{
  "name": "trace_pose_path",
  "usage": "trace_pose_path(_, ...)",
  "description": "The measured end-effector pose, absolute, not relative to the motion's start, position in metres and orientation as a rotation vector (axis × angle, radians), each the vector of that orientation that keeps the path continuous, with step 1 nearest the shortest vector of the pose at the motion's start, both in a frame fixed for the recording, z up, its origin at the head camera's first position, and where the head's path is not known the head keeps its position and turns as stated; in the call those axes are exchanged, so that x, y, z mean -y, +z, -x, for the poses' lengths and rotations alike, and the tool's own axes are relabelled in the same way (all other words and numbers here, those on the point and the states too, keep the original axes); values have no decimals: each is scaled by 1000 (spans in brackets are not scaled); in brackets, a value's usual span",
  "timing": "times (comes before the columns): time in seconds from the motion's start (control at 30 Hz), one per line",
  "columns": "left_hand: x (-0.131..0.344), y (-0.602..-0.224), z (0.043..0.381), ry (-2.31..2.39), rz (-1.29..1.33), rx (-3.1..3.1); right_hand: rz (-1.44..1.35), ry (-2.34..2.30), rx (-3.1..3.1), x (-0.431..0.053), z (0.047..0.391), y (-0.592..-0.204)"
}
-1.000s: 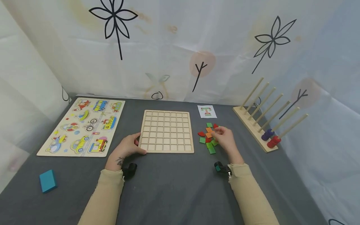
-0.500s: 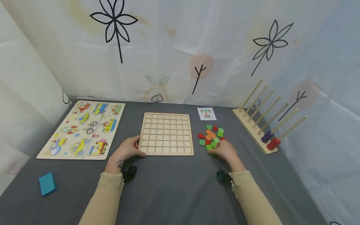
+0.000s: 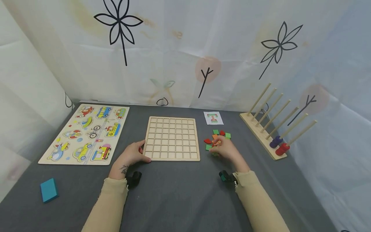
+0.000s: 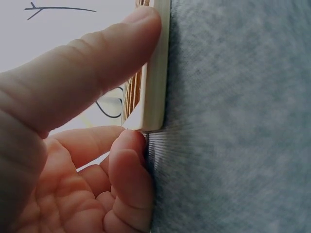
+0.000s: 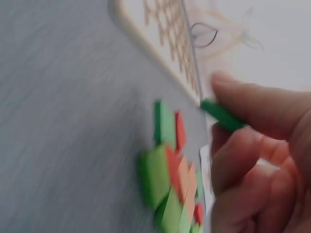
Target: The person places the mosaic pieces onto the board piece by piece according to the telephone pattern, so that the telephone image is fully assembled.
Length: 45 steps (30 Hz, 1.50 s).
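Note:
In the head view, my left hand (image 3: pixel 131 155) holds the near left corner of a square wooden grid board (image 3: pixel 171 138). The left wrist view shows the thumb (image 4: pixel 112 53) along the board's edge and curled fingers at its corner. Between the thumb and fingers of my right hand (image 3: pixel 227 149), a green tile (image 5: pixel 222 114) is pinched, raised above a loose pile. That pile of green, orange and red tiles (image 5: pixel 158 177) lies on the grey tabletop, right of the board; my right hand partly hides it in the head view.
A picture card (image 3: pixel 213 118) lies behind the tiles. At the right stands a wooden peg rack (image 3: pixel 262 135) with purple and red beads. A vehicle puzzle board (image 3: pixel 87 133) lies at the left, with a blue block (image 3: pixel 49 190) nearer the front.
My right hand went from the back of the pile to its front right, then lifted leftward with a green tile. My left hand stays on the board's corner.

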<state>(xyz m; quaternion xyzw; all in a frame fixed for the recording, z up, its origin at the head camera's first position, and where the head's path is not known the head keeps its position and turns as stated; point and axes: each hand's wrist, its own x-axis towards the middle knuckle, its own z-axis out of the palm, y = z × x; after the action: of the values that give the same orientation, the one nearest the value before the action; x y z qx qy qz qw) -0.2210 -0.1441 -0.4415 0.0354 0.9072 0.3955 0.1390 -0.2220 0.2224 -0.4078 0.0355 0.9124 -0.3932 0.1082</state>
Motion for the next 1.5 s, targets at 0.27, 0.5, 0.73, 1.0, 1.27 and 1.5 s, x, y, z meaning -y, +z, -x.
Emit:
trace_pose_path(0.27, 145, -442, 222, 1133, -95, -2622, -85, -1616, -2645, -180, 261, -404)
trace_pose_path(0.5, 144, -444, 224, 1118, -94, -2628, -84, -1729, -2562, -149, 293, -412)
trace_pose_path(0.73, 142, -445, 225, 1113, -103, -2641, 102, -1259, -2787, -143, 309, -418)
trace_pose_path(1.0, 143, -446, 223, 1125, -91, -2634, 142, -1070, -2807, -136, 313, -422)
trace_pose_path(1.27, 144, -445, 223, 1116, -95, -2632, 169, -1037, -2788, -131, 314, -420)
trace_pose_path(1.5, 145, -444, 224, 1105, -97, -2633, 183, -1008, -2813, -128, 316, -420)
